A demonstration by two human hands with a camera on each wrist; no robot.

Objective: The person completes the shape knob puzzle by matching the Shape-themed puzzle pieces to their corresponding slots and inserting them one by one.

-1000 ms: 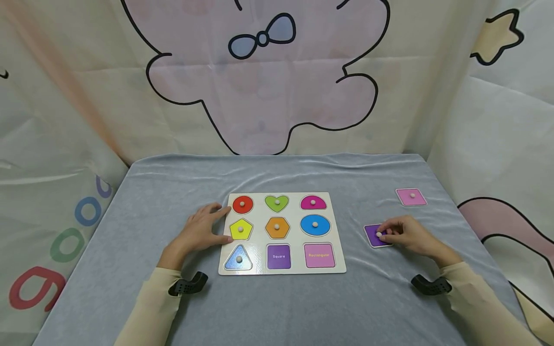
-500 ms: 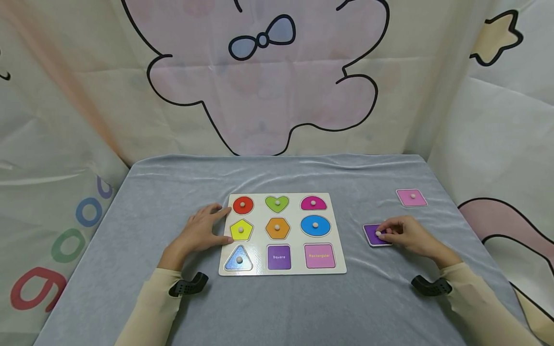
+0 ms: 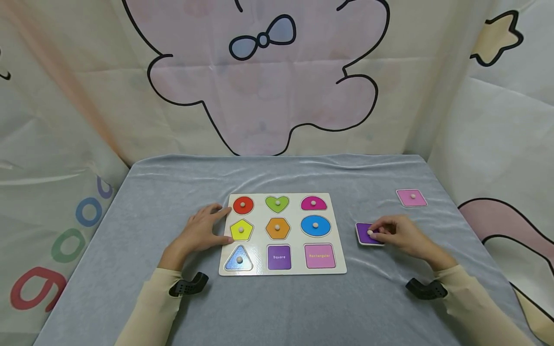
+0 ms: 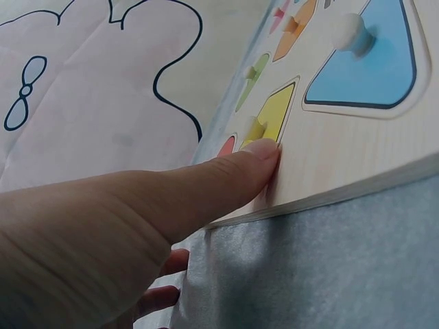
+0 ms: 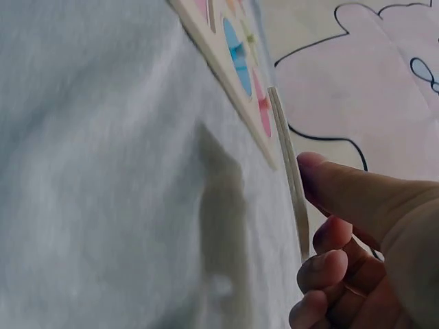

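Note:
My right hand point(image 3: 400, 235) pinches the small round knob of a purple square puzzle piece point(image 3: 362, 232). In the right wrist view that puzzle piece point(image 5: 291, 164) appears edge-on, lifted off the cloth with a shadow below. The puzzle board point(image 3: 258, 245) lies flat in the middle of the table. My left hand point(image 3: 196, 233) rests at its left edge, the thumb point(image 4: 226, 181) on the board's surface beside the yellow pentagon point(image 4: 278, 113). Two recesses carry printed words: a purple one point(image 3: 279, 264) reading Square and a pink one point(image 3: 320, 264) reading Rectangular.
A pink rectangular piece point(image 3: 407, 198) with a knob lies at the back right of the table. Knobbed shapes, such as a blue oval point(image 3: 309, 232) and a blue triangle point(image 3: 232, 263), sit in the board. Grey cloth point(image 3: 277, 312) covers the table; printed curtains hang behind and beside it.
The right hand has lifted the purple square piece and shifted a little to the left with it. The left hand and the board keep their places.

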